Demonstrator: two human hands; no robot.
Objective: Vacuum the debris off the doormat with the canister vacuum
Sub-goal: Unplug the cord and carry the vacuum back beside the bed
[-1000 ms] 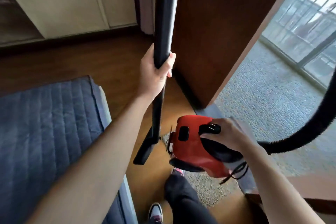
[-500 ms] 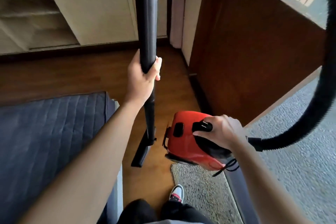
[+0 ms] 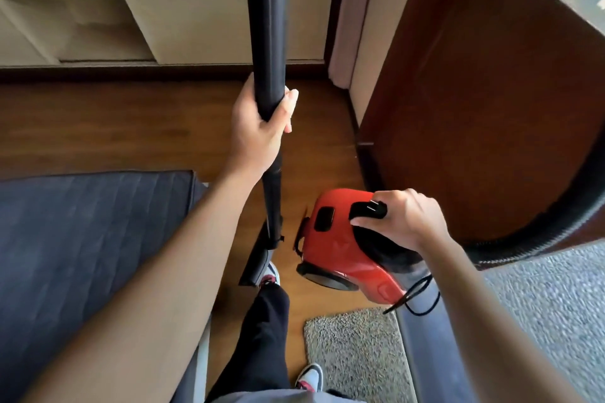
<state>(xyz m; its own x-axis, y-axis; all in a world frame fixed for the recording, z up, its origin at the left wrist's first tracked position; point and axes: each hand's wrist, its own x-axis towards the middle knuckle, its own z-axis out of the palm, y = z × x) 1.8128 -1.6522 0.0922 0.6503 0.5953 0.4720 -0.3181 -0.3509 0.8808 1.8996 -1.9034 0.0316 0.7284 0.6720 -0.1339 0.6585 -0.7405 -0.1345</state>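
My left hand [image 3: 258, 127] grips the black vacuum wand [image 3: 266, 26], which stands nearly upright with its floor nozzle [image 3: 255, 263] hanging just above the wood floor. My right hand [image 3: 406, 219] is closed around the black handle of the red canister vacuum [image 3: 340, 249] and holds it off the floor. A ribbed black hose [image 3: 556, 222] loops from the canister up to the right. The grey speckled doormat [image 3: 353, 353] lies low in the view, just below the canister, beside a door threshold. Debris on it is not discernible.
A dark blue quilted mattress [image 3: 82, 255] fills the left. A brown wooden door [image 3: 491, 91] stands open at the right, with grey pebbled flooring [image 3: 556, 321] beyond the threshold. Cream cabinets [image 3: 196, 3] line the back wall. My legs and sneakers [image 3: 309, 376] are at the bottom.
The view has swung left and into the room. The canister and wand have moved along over the wood floor, and the doormat now lies behind and below the canister.
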